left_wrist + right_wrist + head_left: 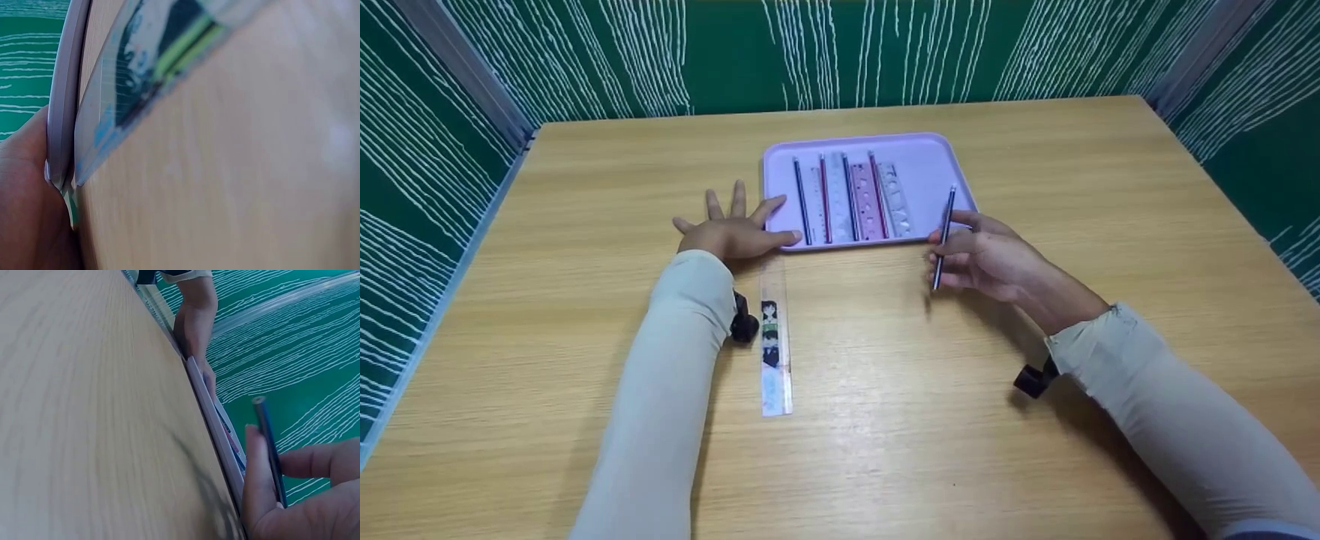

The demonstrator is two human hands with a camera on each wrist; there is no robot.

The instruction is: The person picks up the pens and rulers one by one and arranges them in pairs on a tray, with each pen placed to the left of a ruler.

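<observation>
My right hand (994, 259) pinches a dark pencil (949, 201) between thumb and fingers, held tilted over the front right edge of the purple tray (928, 161). In the right wrist view, the pencil (268, 433) stands up between the thumb and a finger. With fingers spread straight, my left hand (731, 234) lies at the tray's front left corner, its thumb and index fingertip over the rim. Inside the tray, dark and red pencils (800, 199) alternate with clear and pink rulers (867, 202), all side by side.
A clear ruler (772, 390) with a cartoon print lies on the wooden table (870, 450), its far end near the left wrist and the tray's front edge. Green panels (727, 60) with white streaks border the table's back and sides.
</observation>
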